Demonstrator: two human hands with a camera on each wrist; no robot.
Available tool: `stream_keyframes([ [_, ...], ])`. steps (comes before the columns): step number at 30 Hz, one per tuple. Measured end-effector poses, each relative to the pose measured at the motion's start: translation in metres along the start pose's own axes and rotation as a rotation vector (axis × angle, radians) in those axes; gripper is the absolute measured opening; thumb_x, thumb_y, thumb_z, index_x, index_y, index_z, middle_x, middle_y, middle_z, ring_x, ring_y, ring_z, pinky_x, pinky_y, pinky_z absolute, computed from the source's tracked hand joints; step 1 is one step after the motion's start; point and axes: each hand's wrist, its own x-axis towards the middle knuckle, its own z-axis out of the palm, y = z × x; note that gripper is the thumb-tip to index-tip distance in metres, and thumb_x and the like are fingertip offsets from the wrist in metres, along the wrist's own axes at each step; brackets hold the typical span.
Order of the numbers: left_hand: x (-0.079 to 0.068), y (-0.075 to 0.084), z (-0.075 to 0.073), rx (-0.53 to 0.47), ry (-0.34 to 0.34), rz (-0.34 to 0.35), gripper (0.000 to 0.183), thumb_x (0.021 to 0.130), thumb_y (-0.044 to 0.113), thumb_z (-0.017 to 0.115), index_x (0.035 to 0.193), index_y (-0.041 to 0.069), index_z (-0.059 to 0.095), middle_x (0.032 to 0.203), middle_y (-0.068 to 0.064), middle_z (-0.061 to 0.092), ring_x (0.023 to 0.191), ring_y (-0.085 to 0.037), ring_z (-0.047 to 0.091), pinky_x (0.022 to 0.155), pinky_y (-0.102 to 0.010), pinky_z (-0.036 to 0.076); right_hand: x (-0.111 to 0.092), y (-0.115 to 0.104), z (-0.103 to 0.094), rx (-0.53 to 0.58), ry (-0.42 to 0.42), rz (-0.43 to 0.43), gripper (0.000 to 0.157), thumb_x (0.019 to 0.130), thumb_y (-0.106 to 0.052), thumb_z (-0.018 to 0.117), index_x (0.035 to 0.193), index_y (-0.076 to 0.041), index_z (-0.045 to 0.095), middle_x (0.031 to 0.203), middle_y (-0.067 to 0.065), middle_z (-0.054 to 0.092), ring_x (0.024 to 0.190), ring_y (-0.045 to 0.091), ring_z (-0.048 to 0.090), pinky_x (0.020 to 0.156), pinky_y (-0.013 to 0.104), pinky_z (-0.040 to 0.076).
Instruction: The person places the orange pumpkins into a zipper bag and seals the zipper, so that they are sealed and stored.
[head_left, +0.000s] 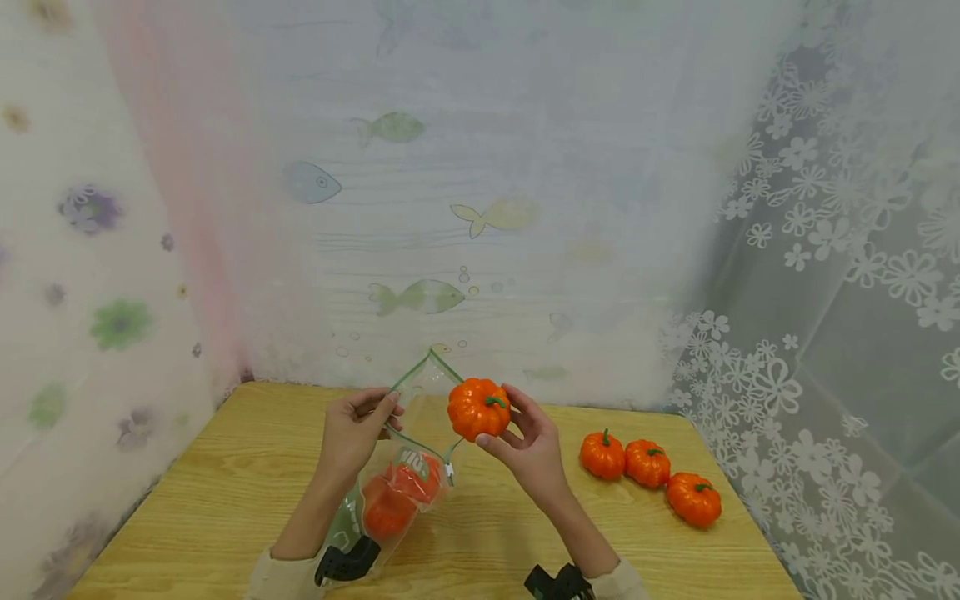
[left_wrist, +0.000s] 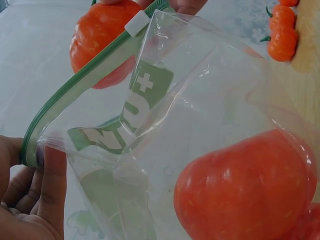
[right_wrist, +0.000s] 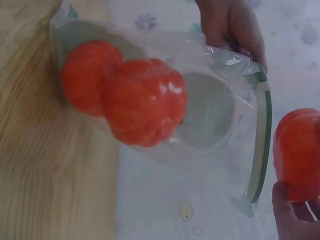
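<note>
My left hand (head_left: 357,429) pinches the green-edged rim of a clear zip bag (left_wrist: 210,80), whose mouth gapes. Inside the bag two orange toy pumpkins (right_wrist: 145,102) lie low, one against the other. A white slider (left_wrist: 137,23) sits on the green zip strip. Between the thumb and fingers of my right hand (head_left: 534,442) is another small orange pumpkin (head_left: 477,409) with a green stem. That pumpkin is right at the bag's mouth, overlapping its right edge in the head view.
Three more pumpkins (head_left: 647,463) stand in a slanting row on the right side of the wooden table (head_left: 225,475). Behind the table hangs a fish-print curtain (head_left: 585,208). A flower-patterned sheet (head_left: 832,333) borders the right side.
</note>
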Motion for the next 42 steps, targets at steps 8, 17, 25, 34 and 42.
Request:
stream_keyframes([
  [8,0.001,0.000,0.001,0.010,0.000,0.001,0.023,0.101,0.011,0.065,0.114,-0.008,0.069,0.078,0.003,0.072,0.066,-0.010,0.068,0.063,-0.025,0.060,0.007,0.000,0.006,-0.004,-0.022,0.019,0.076,0.085,-0.009,0.083,0.149,0.000,0.044,0.151,0.017,0.047,0.125,0.018,0.059,0.099,0.033,0.055],
  [17,0.000,-0.001,0.001,0.023,-0.008,0.014,0.022,0.101,0.010,0.065,0.113,-0.008,0.069,0.079,0.000,0.072,0.066,-0.010,0.068,0.062,-0.024,0.060,0.009,0.003,0.013,-0.001,-0.020,0.055,0.073,0.086,-0.009,0.083,0.149,-0.002,0.046,0.152,0.015,0.047,0.129,0.023,0.056,0.101,0.032,0.054],
  [25,0.000,0.000,0.002,0.031,-0.013,0.015,0.022,0.102,0.010,0.064,0.114,-0.008,0.069,0.079,0.002,0.072,0.066,-0.010,0.068,0.063,-0.024,0.060,0.014,0.003,0.018,-0.086,-0.035,0.049,0.074,0.086,-0.012,0.084,0.149,-0.005,0.047,0.153,0.013,0.047,0.133,0.033,0.054,0.103,0.032,0.052],
  [34,-0.001,0.000,0.002,0.028,-0.018,0.029,0.021,0.101,0.011,0.064,0.111,-0.007,0.070,0.080,-0.002,0.072,0.066,-0.011,0.068,0.062,-0.024,0.059,0.017,0.003,0.025,-0.111,-0.060,0.056,0.074,0.085,-0.008,0.083,0.150,-0.007,0.047,0.152,0.011,0.049,0.135,0.031,0.053,0.107,0.030,0.049],
  [42,0.000,0.000,0.003,0.023,-0.023,0.025,0.022,0.101,0.011,0.065,0.112,-0.007,0.071,0.080,0.000,0.072,0.066,-0.010,0.068,0.063,-0.024,0.060,0.019,0.002,0.030,-0.154,-0.066,0.065,0.075,0.086,-0.006,0.082,0.151,-0.009,0.045,0.153,0.010,0.045,0.137,0.030,0.050,0.109,0.034,0.048],
])
